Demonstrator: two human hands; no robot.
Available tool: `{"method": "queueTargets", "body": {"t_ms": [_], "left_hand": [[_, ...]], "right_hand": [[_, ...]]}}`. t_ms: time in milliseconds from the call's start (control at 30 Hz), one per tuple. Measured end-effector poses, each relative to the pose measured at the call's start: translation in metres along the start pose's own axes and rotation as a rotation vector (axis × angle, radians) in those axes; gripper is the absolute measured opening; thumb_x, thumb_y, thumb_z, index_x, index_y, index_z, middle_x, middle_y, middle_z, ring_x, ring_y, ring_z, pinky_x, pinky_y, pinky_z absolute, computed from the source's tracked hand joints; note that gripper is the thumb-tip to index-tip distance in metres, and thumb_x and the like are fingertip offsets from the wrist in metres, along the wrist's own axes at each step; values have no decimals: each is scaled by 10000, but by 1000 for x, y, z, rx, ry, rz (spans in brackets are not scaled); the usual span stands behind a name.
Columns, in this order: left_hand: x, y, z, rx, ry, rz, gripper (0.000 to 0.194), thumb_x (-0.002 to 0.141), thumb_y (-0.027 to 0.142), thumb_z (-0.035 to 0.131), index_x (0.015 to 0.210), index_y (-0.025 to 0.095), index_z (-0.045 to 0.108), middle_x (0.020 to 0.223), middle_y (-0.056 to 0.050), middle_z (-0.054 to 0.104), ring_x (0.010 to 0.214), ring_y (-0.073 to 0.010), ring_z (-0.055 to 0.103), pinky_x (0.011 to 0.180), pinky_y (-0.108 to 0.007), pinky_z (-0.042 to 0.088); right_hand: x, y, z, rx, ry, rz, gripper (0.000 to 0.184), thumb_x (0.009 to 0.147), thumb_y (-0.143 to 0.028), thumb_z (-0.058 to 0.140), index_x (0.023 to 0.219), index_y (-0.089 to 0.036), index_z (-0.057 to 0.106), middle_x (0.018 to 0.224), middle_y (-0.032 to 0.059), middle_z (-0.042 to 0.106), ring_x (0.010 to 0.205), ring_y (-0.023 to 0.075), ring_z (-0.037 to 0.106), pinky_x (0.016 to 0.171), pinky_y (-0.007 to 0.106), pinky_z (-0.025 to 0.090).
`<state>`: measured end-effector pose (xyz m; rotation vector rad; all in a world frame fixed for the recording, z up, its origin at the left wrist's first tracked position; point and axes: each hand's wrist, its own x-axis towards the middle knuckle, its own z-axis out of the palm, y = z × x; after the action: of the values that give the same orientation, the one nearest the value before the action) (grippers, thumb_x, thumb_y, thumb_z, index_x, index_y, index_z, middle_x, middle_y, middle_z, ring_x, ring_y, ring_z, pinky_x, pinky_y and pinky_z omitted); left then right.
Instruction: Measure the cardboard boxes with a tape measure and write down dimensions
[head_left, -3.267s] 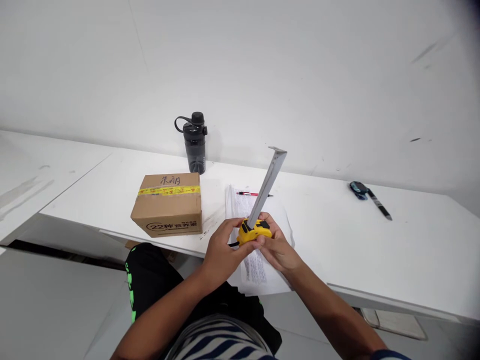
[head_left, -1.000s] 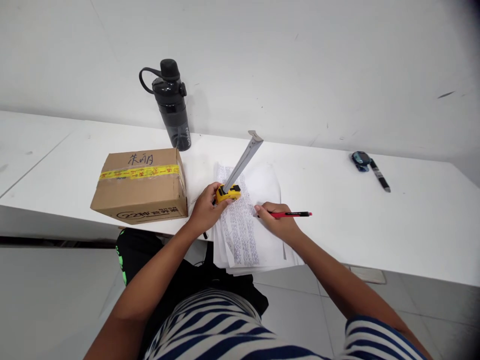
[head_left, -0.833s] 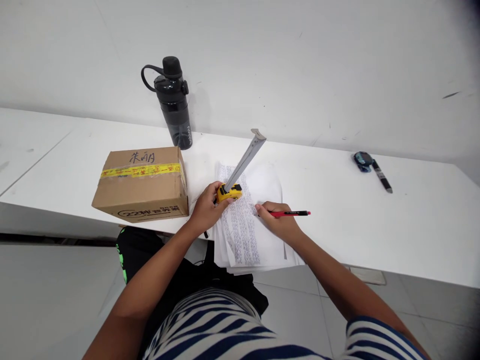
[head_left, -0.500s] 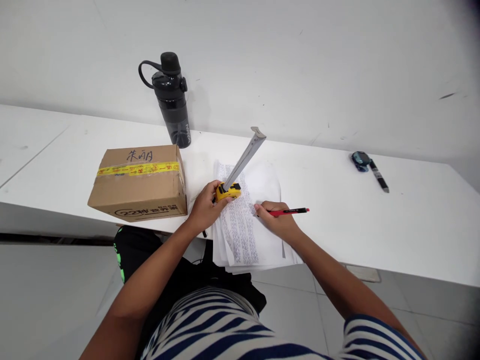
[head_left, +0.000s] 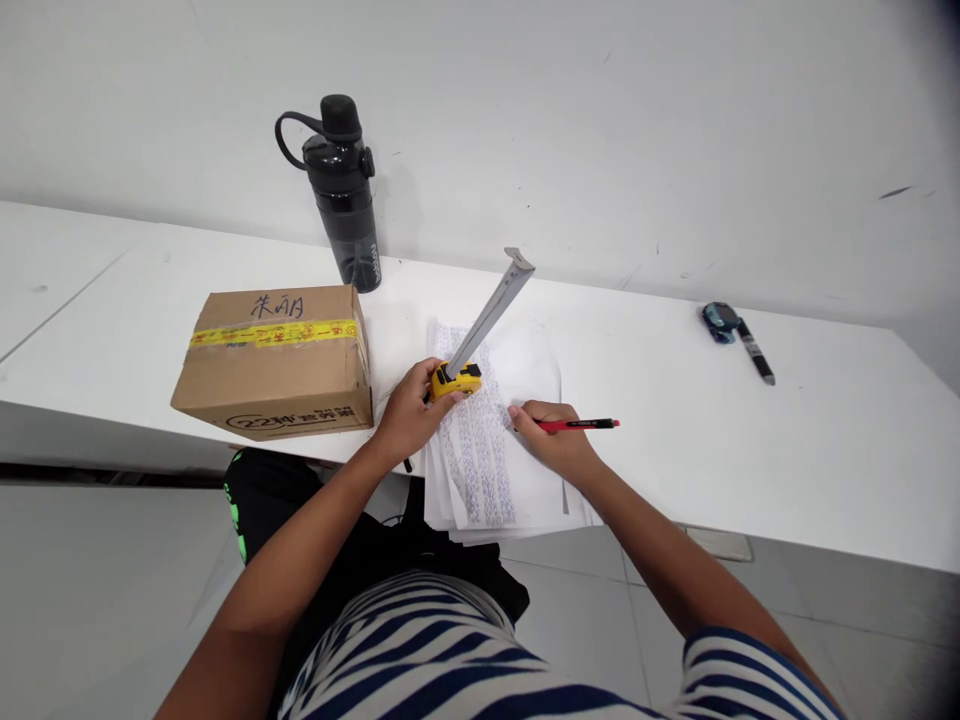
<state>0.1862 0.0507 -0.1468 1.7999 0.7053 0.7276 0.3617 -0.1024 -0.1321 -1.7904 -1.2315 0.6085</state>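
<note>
My left hand (head_left: 414, 412) is closed round a yellow and black tape measure (head_left: 459, 381) above the papers. A length of its pale blade sticks up and leans to the right, ending in a bent metal hook. In my right hand (head_left: 553, 437) is a red and black pen (head_left: 581, 425); its rear end points right and its tip is hidden by my fingers. That hand rests on a stack of white papers (head_left: 536, 360) at the table's front edge. Dense columns of blue handwriting cover the left part of the top sheet.
Left of the papers stands a taped cardboard box (head_left: 274, 375). A dark water bottle (head_left: 349, 200) is behind it, near the wall. Far right on the white table (head_left: 675, 440) lie a small teal object (head_left: 721, 322) and a black marker (head_left: 756, 352).
The view has shifted very slightly. Both hands keep their places, still holding the tape measure and the pen.
</note>
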Motion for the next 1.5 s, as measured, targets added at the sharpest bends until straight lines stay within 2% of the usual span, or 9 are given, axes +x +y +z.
{"method": "queueTargets", "body": {"t_ms": [433, 900, 1500], "left_hand": [[0, 0, 0, -7, -6, -6, 470, 822, 398, 694, 1231, 235, 529, 1215, -74, 638, 1126, -222, 611, 1006, -396, 461], [0, -3, 0, 6, 18, 4, 473, 813, 403, 704, 1227, 241, 543, 1240, -79, 638, 1157, -229, 606, 1021, -409, 456], [0, 1, 0, -39, -19, -8, 446, 826, 386, 697, 1211, 228, 538, 1210, -83, 637, 1133, -229, 607, 1002, -405, 462]], "right_hand": [[-2, -2, 0, -10, 16, -15, 497, 920, -469, 502, 537, -224, 302, 520, -33, 365, 503, 116, 361, 487, 282, 303], [-2, -1, 1, -2, 14, -35, 485, 919, -450, 506, 531, -221, 325, 518, -35, 373, 505, 114, 368, 496, 281, 306], [-3, 0, 1, -3, 34, -25, 474, 913, -409, 513, 537, -226, 289, 512, -43, 336, 495, 109, 331, 486, 278, 263]]}}
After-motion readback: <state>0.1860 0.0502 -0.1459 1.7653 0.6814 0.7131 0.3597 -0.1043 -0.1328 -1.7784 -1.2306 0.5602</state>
